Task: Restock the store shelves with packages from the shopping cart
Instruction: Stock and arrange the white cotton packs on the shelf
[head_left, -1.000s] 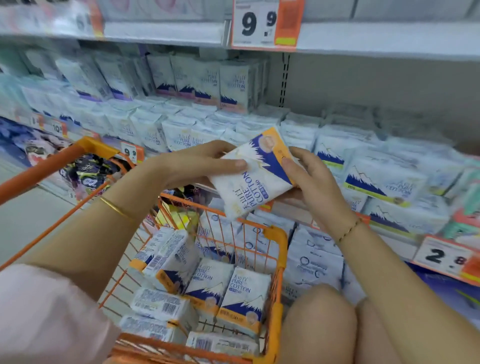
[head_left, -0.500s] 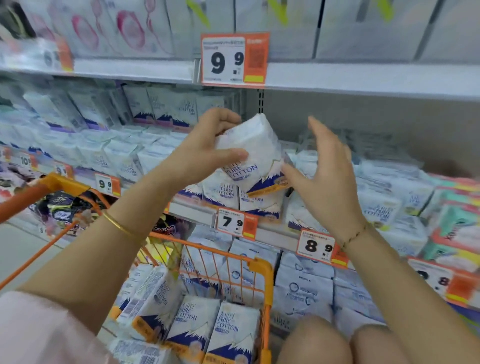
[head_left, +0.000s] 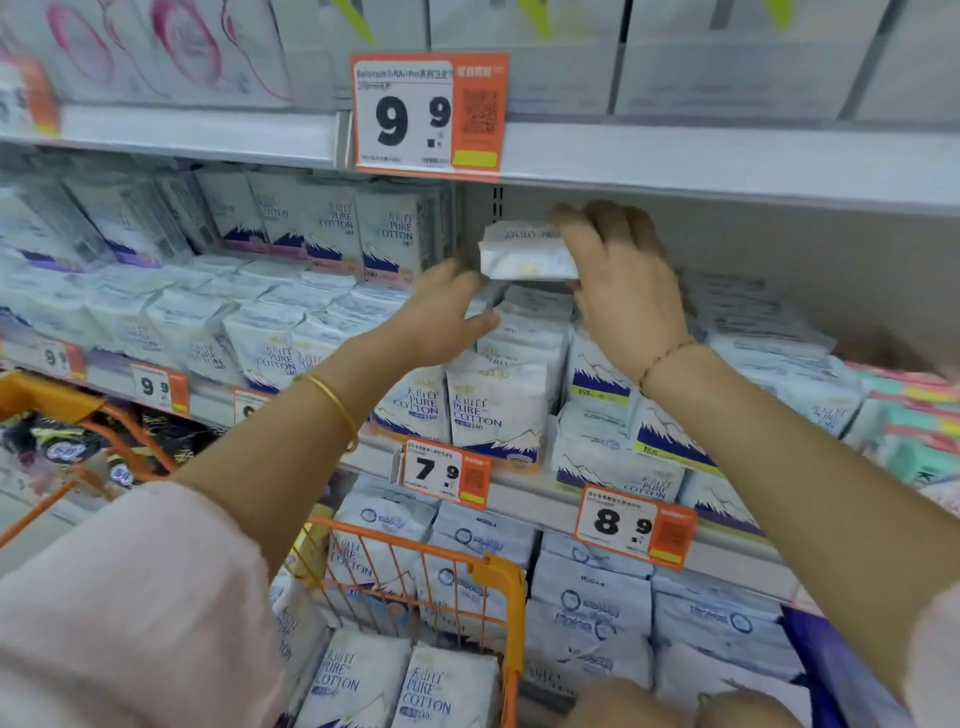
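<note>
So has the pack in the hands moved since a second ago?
Yes. The pack went up and back: from low over the cart, far under the 9.9 price tag, to just below that tag, in the right hand.

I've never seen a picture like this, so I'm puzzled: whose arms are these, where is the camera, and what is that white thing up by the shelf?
These are a person's two arms. The camera sits on their head, looking forward and down, so you see what they see. Their right hand grips a white package, lying flat above the stacked packs on the shelf. Their left hand is open beside it; whether it touches, I cannot tell. Below is an orange shopping cart with more packs.
</note>
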